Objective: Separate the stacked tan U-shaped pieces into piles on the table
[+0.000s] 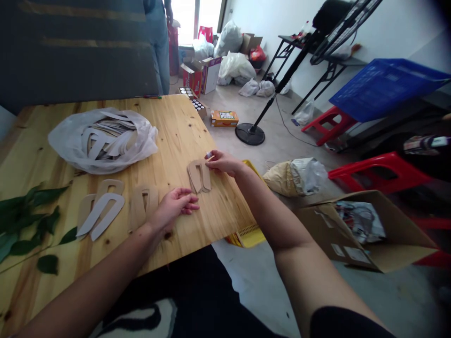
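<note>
At the table's right side, my right hand [224, 162] has its fingertips closed at the upper right edge of a small stack of beige U-shaped pieces [205, 177]. Something small and whitish shows at its fingers, too small to name. My left hand [178, 203] lies just left of that stack, palm partly turned up, fingers apart and holding nothing. Behind its wrist is another beige U-shaped pile [140, 205], partly hidden. Further left, a pale white U-shaped piece [107, 217] rests across beige ones [110, 186].
A translucent plastic bag [66, 141] full of similar strips stands on the wooden table [176, 126]. Green leaves [24, 218] lie at the left. Beside the table's right edge are a yellow basket [252, 236], a cardboard box [324, 230] and a fan stand [250, 134]. A person [157, 47] stands beyond.
</note>
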A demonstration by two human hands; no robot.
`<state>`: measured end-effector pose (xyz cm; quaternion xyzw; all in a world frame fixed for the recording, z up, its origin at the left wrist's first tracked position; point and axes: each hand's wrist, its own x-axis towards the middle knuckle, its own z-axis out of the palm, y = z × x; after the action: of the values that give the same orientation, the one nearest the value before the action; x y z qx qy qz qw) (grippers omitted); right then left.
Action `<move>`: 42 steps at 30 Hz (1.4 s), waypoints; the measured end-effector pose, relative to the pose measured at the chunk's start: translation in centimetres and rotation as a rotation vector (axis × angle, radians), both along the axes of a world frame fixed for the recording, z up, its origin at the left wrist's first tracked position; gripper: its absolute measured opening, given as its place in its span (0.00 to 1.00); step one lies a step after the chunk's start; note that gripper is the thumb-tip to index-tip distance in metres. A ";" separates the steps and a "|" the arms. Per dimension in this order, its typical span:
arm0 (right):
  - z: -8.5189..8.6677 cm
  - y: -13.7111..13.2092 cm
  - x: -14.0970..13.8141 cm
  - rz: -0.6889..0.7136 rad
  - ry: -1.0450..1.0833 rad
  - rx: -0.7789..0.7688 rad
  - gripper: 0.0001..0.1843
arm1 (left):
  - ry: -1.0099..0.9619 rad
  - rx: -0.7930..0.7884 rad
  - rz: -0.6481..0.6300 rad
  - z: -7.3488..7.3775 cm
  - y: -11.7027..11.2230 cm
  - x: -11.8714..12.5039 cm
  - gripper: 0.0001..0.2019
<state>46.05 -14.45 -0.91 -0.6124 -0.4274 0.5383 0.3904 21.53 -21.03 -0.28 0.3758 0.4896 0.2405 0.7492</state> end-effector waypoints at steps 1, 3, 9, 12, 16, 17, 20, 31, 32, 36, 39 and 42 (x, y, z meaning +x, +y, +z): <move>-0.2 0.1 0.0 0.000 -0.001 0.000 0.16 | 0.001 0.003 0.004 0.0 0.0 0.0 0.08; -0.4 0.2 0.0 -0.001 -0.010 0.003 0.16 | 0.006 0.010 0.008 -0.1 -0.1 0.0 0.06; -0.8 0.3 -0.2 0.015 -0.027 0.014 0.16 | 0.002 0.051 -0.010 -0.2 -0.2 0.1 0.09; -1.0 0.4 -0.1 0.018 -0.038 0.019 0.15 | 0.023 0.110 -0.036 -0.3 -0.3 0.1 0.13; -1.3 0.6 0.0 0.011 -0.033 0.027 0.15 | 0.106 0.216 -0.157 -0.6 -0.4 0.3 0.23; -1.4 0.6 0.0 0.011 -0.030 0.029 0.16 | 0.133 0.242 -0.193 -0.6 -0.3 0.3 0.24; -1.4 0.6 -0.1 0.019 -0.033 0.030 0.15 | 0.210 0.307 -0.270 -0.7 0.0 0.4 0.25; -0.9 0.4 -0.3 0.023 -0.033 0.030 0.16 | 0.229 0.399 -0.304 -1.6 0.1 0.4 0.22; -0.9 0.4 -0.3 0.032 -0.031 0.034 0.15 | 0.224 0.398 -0.303 -1.5 0.1 0.3 0.22; -0.9 0.4 -0.3 0.050 -0.034 0.036 0.15 | 0.215 0.401 -0.292 -1.2 -0.1 0.3 0.23; -1.0 0.4 -0.4 0.036 -0.043 0.030 0.15 | 0.222 0.391 -0.280 -1.1 -0.2 0.3 0.23; -1.1 0.4 -0.5 0.018 -0.040 0.025 0.16 | 0.238 0.391 -0.289 -1.1 0.0 0.4 0.22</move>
<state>45.58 -14.03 -1.97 -0.6141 -0.4474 0.5241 0.3847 21.97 -21.07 -1.42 0.6047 0.4598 0.1752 0.6263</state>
